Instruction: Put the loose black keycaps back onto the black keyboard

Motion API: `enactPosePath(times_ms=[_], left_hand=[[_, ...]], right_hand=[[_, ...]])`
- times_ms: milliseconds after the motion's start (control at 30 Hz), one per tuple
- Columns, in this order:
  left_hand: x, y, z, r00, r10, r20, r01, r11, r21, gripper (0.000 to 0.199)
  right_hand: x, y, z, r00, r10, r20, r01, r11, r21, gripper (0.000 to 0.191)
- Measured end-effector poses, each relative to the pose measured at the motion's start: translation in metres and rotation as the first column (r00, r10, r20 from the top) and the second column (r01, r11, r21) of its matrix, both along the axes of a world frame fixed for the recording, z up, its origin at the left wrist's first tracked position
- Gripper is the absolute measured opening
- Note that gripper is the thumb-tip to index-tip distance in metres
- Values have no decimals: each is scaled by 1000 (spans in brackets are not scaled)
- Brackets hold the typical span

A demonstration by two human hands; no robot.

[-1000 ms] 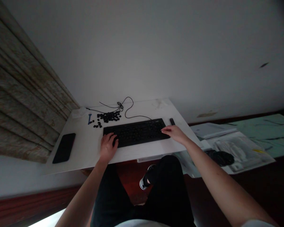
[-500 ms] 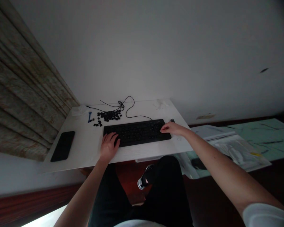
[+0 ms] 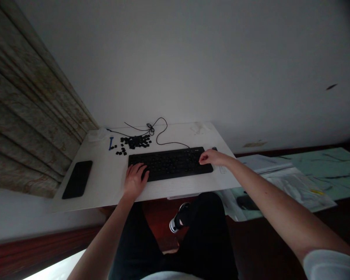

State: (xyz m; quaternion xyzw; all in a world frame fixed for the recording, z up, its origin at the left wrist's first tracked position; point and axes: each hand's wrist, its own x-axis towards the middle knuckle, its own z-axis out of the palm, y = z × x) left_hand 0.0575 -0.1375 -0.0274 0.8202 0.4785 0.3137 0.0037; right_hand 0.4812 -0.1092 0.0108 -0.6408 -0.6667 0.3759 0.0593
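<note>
A black keyboard (image 3: 169, 165) lies on a white table (image 3: 105, 175). My left hand (image 3: 135, 181) rests on its left end, fingers spread over the edge. At the right end, my right hand (image 3: 209, 157) is closed in a pinch over the keys; whatever is between its fingertips is too small to make out. Beyond the keyboard's left half lies a pile of loose black keycaps (image 3: 137, 141), with a few scattered beside it. A small blue tool (image 3: 111, 143) lies left of the pile. The keyboard's cable (image 3: 163, 132) loops behind it, partly bundled.
A black phone (image 3: 78, 179) lies at the table's left. Clear plastic (image 3: 97, 135) sits at the back left corner. Right of the table is a lower marble-patterned surface (image 3: 338, 171) with plastic-wrapped things on it. A curtain (image 3: 37, 105) hangs at the left, and a wall stands behind.
The view has shifted very slightly. My right hand remains pinched at the keyboard's right end with its fingers a little changed; my left hand stays in place.
</note>
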Motion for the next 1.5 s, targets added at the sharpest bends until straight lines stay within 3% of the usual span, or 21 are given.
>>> enactPosePath(times_ms=[133,500,567,633,700,767,833,867,933,1033,1100,1167,1300,1367,1500], left_hand=[[0,0,0,1000,-4,-3,4,1000,-1,28],[-1,1,0,1000,-5,18,5,1000,-26,31],[-2,1,-1,1000,-6,21,7,1000,-29,31],[-1,1,-1,1000,-8,17,9,1000,-29,30],[-1,1,0,1000,-11,7,11,1000,-26,30],[0,1,1,1000,-11,-3,11,1000,-20,29],[1,1,1,1000,-11,-13,11,1000,-13,29],[1,1,1,1000,-10,-16,9,1000,-9,29],[1,1,1,1000,-7,-18,7,1000,-4,28],[1,1,1,1000,-7,-14,7,1000,-7,28],[1,1,0,1000,-4,-13,4,1000,-10,28],[1,1,1,1000,0,-15,0,1000,-8,28],[3,-1,3,999,-30,-39,30,1000,6,28],[9,-3,6,995,-81,-55,81,997,8,28],[42,-8,10,975,-213,-55,213,977,-4,27]], right_hand=[[1,4,-4,998,-58,23,58,998,8,27],[-5,6,7,979,29,200,-31,999,11,30],[-4,1,12,991,-17,136,14,1000,25,36],[-4,-4,15,989,-148,27,145,985,92,42],[-4,-12,13,934,-347,-88,358,905,231,46],[-8,-21,7,833,-522,-182,549,736,396,47],[-17,-33,-4,745,-621,-244,643,569,513,45],[-22,-39,-11,715,-647,-265,665,512,544,44],[-34,-51,-23,672,-674,-307,700,442,561,43],[-48,-65,-37,640,-674,-369,735,396,550,46],[-52,-71,-40,647,-647,-403,735,390,554,46],[-51,-74,-39,682,-608,-407,712,427,558,44],[-40,-74,-26,813,-517,-266,568,608,554,33],[-30,-72,-16,850,-494,-181,506,672,541,29],[-4,-65,1,819,-574,-2,486,691,536,34]])
